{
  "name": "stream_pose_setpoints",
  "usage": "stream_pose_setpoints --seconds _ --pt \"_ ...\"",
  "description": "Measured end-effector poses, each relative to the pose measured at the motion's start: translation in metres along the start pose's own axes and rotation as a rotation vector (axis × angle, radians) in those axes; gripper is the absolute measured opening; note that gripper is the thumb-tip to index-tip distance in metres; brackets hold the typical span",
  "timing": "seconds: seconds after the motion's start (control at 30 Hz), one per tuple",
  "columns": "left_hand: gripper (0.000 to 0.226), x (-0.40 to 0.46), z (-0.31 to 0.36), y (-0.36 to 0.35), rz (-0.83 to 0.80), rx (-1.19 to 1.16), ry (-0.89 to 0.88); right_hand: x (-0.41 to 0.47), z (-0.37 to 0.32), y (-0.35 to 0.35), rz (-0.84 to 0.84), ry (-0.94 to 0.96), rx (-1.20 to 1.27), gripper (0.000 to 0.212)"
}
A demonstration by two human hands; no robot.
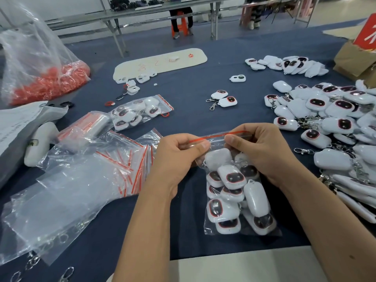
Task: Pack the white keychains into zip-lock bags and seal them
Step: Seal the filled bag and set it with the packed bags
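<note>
I hold the filled zip-lock bag (238, 192) up by its mouth, over the dark blue tablecloth (193, 110), so the white keychains (232, 177) inside sink to the bottom and leave the red seal strip (219, 135) free of bulk. My left hand (179, 157) pinches the strip near its left end, thumb on top and fingers curled behind; my right hand (262, 151) pinches it just beside that, further along, thumb pressing the clear film. Both grips are clamped on the bag's top edge, which I judge is the start of pressing the zip closed. The film is thin, glossy and wrinkled; the keychains are smooth rounded plastic pods with dark oval faces ringed in red. The loose pile of keychains (333, 119) lies to my right, within reach, and the empty bags (114, 157) fan out to my left. A sealed bag (140, 111) rests further back.
</note>
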State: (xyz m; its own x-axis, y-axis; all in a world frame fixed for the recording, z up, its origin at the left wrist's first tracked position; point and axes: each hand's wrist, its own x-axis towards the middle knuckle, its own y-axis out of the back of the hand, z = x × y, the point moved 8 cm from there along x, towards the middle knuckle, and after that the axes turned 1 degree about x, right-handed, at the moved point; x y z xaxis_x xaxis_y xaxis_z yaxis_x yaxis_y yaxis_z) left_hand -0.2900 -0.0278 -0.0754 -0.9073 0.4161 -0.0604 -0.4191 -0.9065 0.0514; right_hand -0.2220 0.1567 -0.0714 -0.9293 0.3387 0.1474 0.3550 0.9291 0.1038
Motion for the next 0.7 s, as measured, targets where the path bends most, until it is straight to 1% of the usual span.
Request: stream_pose_setpoints --seconds 0.13,0.27,0.4,0.57,0.63,0.7 --pt "0.019 0.003 0.003 0.003 0.019 0.072 -0.067 -0.001 -0.002 -0.003 -0.013 0.018 -0.016 0.008" --pt "0.009 0.003 0.005 -0.002 -0.024 0.127 -0.122 -0.003 -0.004 -0.009 -0.06 0.036 -0.075 0.004" --pt "0.003 0.002 0.01 -0.011 -0.064 0.175 -0.192 -0.004 -0.008 -0.01 -0.075 0.083 -0.082 0.007" --pt "0.009 0.001 0.016 -0.012 -0.059 0.206 -0.259 -0.004 -0.009 -0.01 -0.087 0.103 -0.066 0.007" --pt "0.013 0.0 0.018 -0.013 -0.045 0.23 -0.276 -0.005 -0.007 -0.013 -0.104 0.084 -0.045 0.003" --pt "0.017 0.001 0.018 -0.01 -0.014 0.252 -0.269 -0.004 -0.003 -0.014 -0.112 0.045 -0.029 0.006"
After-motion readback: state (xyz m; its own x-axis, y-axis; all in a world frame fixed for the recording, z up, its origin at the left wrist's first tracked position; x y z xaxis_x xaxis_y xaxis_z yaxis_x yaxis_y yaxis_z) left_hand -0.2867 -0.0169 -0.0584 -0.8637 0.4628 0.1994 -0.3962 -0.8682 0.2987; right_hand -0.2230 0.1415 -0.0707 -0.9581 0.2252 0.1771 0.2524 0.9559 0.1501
